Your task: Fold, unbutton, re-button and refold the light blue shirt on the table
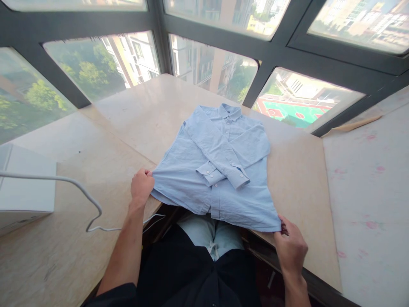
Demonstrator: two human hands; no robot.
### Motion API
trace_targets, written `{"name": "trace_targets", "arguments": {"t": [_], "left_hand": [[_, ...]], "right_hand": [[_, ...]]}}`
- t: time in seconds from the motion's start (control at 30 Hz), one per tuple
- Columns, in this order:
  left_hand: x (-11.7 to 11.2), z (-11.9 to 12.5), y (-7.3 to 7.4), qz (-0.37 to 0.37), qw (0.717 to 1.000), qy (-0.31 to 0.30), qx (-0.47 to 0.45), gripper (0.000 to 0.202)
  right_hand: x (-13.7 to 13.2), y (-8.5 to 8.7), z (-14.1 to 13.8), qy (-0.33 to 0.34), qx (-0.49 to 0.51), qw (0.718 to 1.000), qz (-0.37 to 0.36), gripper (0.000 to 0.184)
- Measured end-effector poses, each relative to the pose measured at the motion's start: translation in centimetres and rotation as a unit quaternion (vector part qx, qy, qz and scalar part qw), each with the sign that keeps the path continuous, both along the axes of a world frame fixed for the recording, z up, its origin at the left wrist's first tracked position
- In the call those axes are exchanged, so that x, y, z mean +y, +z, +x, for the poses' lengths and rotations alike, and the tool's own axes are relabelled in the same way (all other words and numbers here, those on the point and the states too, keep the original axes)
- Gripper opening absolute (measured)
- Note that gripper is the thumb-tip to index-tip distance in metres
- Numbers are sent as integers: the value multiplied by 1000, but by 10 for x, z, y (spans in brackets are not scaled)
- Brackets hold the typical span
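A light blue button-up shirt lies front side up on the pale stone-look counter. Its collar points toward the window, and both sleeves are crossed over the front, with the cuffs near the middle. The lower hem hangs slightly over the counter's front edge. At the hem's left corner, my left hand is closed on the fabric. My right hand pinches the right corner of the hem, and the cloth is stretched between the two hands.
A white box stands at the far left, with a white cable curving in front of it across the counter. Dark-framed windows border the back. A flower-patterned wall rises on the right.
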State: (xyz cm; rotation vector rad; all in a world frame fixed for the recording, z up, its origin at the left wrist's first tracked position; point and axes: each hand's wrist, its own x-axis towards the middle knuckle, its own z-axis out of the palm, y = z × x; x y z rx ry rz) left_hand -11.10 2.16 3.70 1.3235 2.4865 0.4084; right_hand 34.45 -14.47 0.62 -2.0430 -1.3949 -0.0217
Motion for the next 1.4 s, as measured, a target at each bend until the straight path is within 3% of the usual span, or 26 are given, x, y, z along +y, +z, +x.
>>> {"name": "trace_targets", "arguments": {"t": [0.13, 0.27, 0.4, 0.67, 0.9, 1.13, 1.4], "left_hand": [[-2, -2, 3, -47, 999, -17, 6, 23], [11, 6, 4, 10, 998, -55, 40, 37], [49, 30, 2, 65, 994, -83, 33, 43], [138, 67, 9, 45, 981, -168, 92, 38], [184, 61, 9, -11, 976, -197, 91, 33], [207, 51, 9, -27, 969, -233, 81, 32], [230, 31, 10, -2, 964, -264, 26, 24]], "right_hand": [[0, -6, -5, -6, 23, 1000, -3, 47], [5, -6, -7, -47, 111, 991, -56, 62], [12, -3, -8, -49, 97, 989, -104, 57], [13, -10, -3, -29, 105, 985, -132, 57], [12, -20, -1, -17, 85, 990, -110, 50], [16, -12, 2, 22, 81, 991, -100, 47], [8, -12, -3, -43, 60, 996, -57, 50]]}}
